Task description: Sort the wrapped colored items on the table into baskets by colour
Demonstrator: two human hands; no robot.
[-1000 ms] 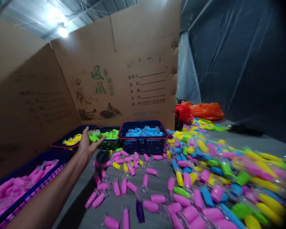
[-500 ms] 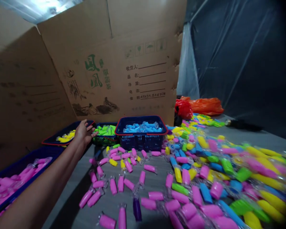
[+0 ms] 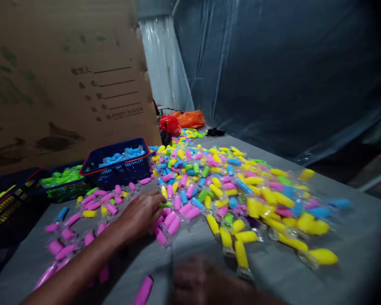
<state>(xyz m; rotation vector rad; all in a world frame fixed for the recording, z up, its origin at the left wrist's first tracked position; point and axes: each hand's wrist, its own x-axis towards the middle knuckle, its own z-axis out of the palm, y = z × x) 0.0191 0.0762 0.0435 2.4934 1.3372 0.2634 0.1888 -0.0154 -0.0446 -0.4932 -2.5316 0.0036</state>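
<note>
Pink pieces at the left fingertips, loose pile beyond

Wrapped pink pieces (image 3: 174, 224) lie at the near-left fringe of a mixed heap (image 3: 216, 178), and the left hand (image 3: 144, 214) is over them, palm down with fingers bent. A green piece (image 3: 165, 204) shows right by its fingers; whether anything is pinched there I cannot tell. The right hand (image 3: 200, 277) is low in front, badly blurred, so its grip cannot be told either.

The step in hand looks like picking from the pile by colour, judging by 3 baskets that each show mainly 1 colour: blue in the red-rimmed basket (image 3: 123, 173), green in the basket (image 3: 65, 192) beside it, yellow in the dark basket (image 3: 22, 207) at far left. The next move would seem to call for closing on pieces of 1 colour without dragging their neighbours along.

Bare grey tabletop (image 3: 190, 245) opens between the 2 hands, broken only by sparse pieces, among them 1 pink cylinder (image 3: 144, 290) near the bottom. Behind the baskets, the cardboard wall (image 3: 114, 42) limits reach. On the right, yellow pieces (image 3: 241, 254) thin out into open surface before the table's far edge, beyond which dark sheeting (image 3: 273, 76) hangs.
</note>
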